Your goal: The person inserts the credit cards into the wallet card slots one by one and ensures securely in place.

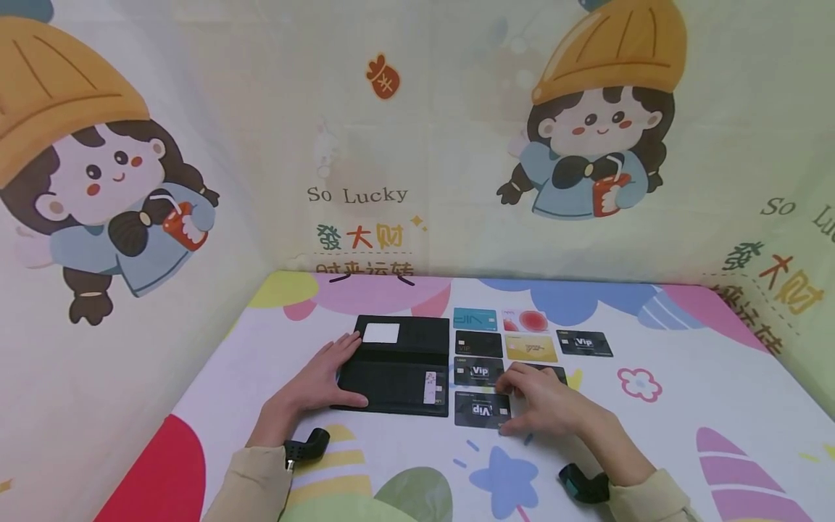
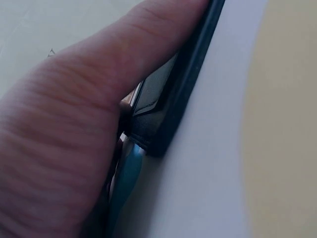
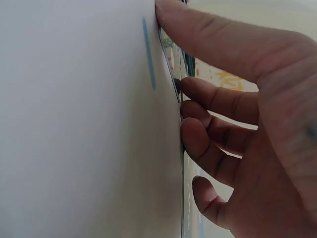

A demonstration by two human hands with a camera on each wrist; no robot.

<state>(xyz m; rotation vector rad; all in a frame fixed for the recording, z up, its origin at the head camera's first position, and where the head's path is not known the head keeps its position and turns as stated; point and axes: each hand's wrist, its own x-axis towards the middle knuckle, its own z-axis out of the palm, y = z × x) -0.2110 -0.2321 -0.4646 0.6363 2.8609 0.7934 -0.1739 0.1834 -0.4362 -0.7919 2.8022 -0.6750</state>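
In the head view a black bifold card wallet [image 1: 391, 391] lies unfolded flat on the table. My left hand [image 1: 324, 373] rests on its left side with fingers extended, the thumb along the near part. In the left wrist view that thumb [image 2: 148, 34] lies over the wallet's edge [image 2: 183, 94]. My right hand [image 1: 544, 399] pinches the nearest black Vip card [image 1: 472, 412] by its right end, thumb at the near edge and fingertips at the far edge. The right wrist view shows this card [image 3: 169, 57] slightly tilted between thumb and fingers.
More cards lie right of the wallet: a teal card [image 1: 475, 319], a red-patterned card [image 1: 525, 320], a gold card [image 1: 531, 348] and several black ones, including a Vip card [image 1: 585, 343] at far right. Another black card [image 1: 551, 373] is partly under my right hand. A patterned cloth wall [image 1: 470, 239] stands behind.
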